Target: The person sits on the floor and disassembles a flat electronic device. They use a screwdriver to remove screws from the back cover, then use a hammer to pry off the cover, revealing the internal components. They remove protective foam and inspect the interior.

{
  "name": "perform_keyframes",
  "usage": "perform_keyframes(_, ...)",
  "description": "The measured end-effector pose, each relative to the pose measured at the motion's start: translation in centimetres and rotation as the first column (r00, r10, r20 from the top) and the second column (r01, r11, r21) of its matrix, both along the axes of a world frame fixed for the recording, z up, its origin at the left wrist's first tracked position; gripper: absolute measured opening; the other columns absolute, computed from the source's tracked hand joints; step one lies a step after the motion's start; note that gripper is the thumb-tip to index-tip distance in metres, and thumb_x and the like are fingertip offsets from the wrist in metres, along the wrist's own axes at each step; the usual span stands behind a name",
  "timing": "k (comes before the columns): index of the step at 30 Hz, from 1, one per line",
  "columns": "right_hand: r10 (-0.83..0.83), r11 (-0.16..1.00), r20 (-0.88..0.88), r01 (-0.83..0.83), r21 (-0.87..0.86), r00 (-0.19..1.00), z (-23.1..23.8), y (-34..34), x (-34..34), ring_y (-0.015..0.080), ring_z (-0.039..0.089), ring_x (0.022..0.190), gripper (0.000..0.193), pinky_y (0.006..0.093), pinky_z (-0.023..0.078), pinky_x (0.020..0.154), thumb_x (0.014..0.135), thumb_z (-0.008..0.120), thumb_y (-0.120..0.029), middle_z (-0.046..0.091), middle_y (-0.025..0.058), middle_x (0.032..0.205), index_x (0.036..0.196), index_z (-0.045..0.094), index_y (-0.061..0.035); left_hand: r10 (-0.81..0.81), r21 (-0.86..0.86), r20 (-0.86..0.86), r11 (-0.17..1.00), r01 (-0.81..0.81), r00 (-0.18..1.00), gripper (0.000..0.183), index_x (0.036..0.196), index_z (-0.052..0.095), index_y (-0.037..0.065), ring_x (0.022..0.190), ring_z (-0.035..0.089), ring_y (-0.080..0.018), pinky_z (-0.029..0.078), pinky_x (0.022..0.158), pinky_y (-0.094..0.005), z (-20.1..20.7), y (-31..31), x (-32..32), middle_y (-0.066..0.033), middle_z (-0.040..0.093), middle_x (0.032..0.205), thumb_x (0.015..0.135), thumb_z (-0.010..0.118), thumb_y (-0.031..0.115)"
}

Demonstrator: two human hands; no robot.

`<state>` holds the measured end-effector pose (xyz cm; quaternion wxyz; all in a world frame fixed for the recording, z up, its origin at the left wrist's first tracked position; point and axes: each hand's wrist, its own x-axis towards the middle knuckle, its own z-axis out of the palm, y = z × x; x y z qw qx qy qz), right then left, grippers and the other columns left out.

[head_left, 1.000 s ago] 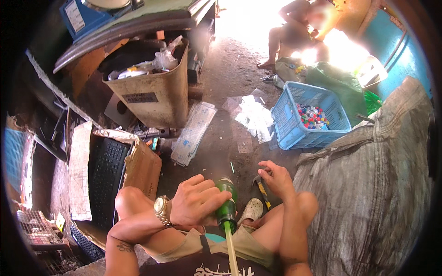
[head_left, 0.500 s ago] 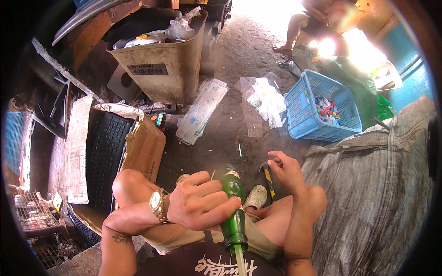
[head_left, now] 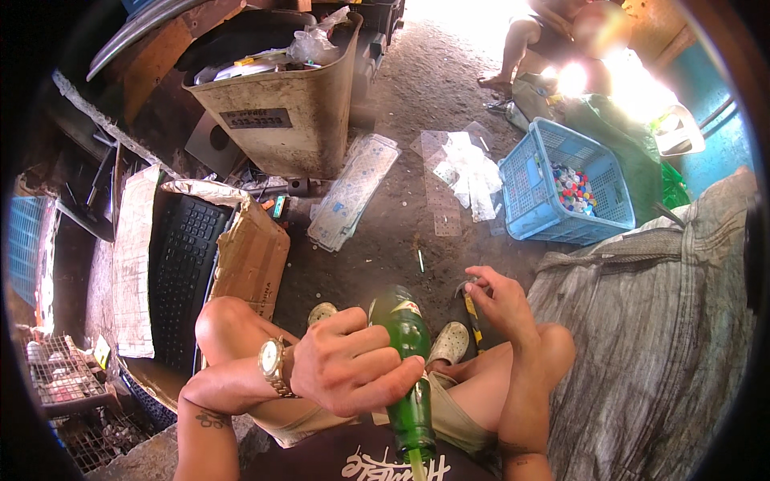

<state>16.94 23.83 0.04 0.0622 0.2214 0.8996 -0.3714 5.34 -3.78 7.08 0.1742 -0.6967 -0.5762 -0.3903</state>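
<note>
A green glass bottle (head_left: 411,365) is gripped in my left hand (head_left: 349,365), the fingers wrapped round its body. The bottle is tilted, its mouth pointing toward my chest and a pale straw (head_left: 416,463) sticking out. Liquid inside cannot be made out. My right hand (head_left: 499,298) hangs over my right knee with loosely bent fingers and nothing visible in it. Just beyond those fingers, a tool with a black-and-yellow handle (head_left: 472,319), perhaps a hammer, stands by my shoe (head_left: 449,342).
A blue crate (head_left: 529,180) with colourful caps, flat plastic sheets (head_left: 353,192) and a dirty bin (head_left: 321,128) stand ahead. Left is a cardboard box (head_left: 255,256) with black keyboards (head_left: 188,264); right, a large grey sack (head_left: 642,345). Another person (head_left: 521,44) sits at the far right.
My left hand and the bottle have shifted slightly toward me and to the right. The view has moved a little; my right hand stays over the knee.
</note>
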Motion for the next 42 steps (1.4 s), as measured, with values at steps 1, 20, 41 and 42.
perform_keyframes(1,0.001,1.000,0.002,-0.001,0.003,1.000,0.0,0.0,0.0,0.0311,0.068,0.082,0.033,0.0404,0.053,0.077,0.093,0.067,-0.023,0.073,0.0151,0.096,0.123,0.065,-0.0106,-0.003,0.001,0.003,1.000,0.003,1.000,0.040,0.108,0.062,-0.001,0.053,0.042,-0.0110,0.026,0.049,-0.0295,0.0,0.0,0.0,0.0038,0.041,0.064,0.072,0.071,0.015)
perform_keyframes(20,0.008,1.000,0.023,-0.008,-0.011,1.000,0.0,-0.4,-0.3,0.0323,0.068,0.080,0.033,0.0401,0.053,0.076,0.092,0.067,-0.023,0.072,0.0162,0.095,0.123,0.065,-0.0101,0.014,0.004,0.001,1.000,-0.014,1.000,0.037,0.108,0.063,0.000,0.053,0.043,-0.0108,0.027,0.048,-0.0290,-0.1,-0.1,-0.3,0.0041,0.041,0.064,0.076,0.071,0.017)
perform_keyframes(41,0.039,0.999,-0.074,-0.038,0.015,0.996,-0.7,-0.1,0.1,0.0215,0.062,0.067,0.034,0.0350,0.051,0.065,0.091,0.070,-0.020,0.071,0.0126,0.086,0.122,0.065,-0.0091,0.048,-0.027,-0.001,0.999,-0.048,0.999,0.039,0.106,0.063,0.001,0.055,0.045,-0.0120,0.028,0.051,-0.0300,0.6,0.2,-0.3,0.0036,0.041,0.064,0.077,0.073,0.025)
perform_keyframes(42,0.056,0.998,-0.098,-0.055,0.018,0.994,-0.8,-0.1,0.1,0.0215,0.062,0.067,0.033,0.0349,0.051,0.065,0.091,0.071,-0.020,0.071,0.0123,0.086,0.122,0.065,-0.0094,0.057,-0.020,-0.008,0.998,-0.057,0.998,0.039,0.106,0.063,0.002,0.055,0.045,-0.0120,0.028,0.051,-0.0300,0.9,0.4,-0.3,0.0036,0.041,0.064,0.077,0.073,0.026)
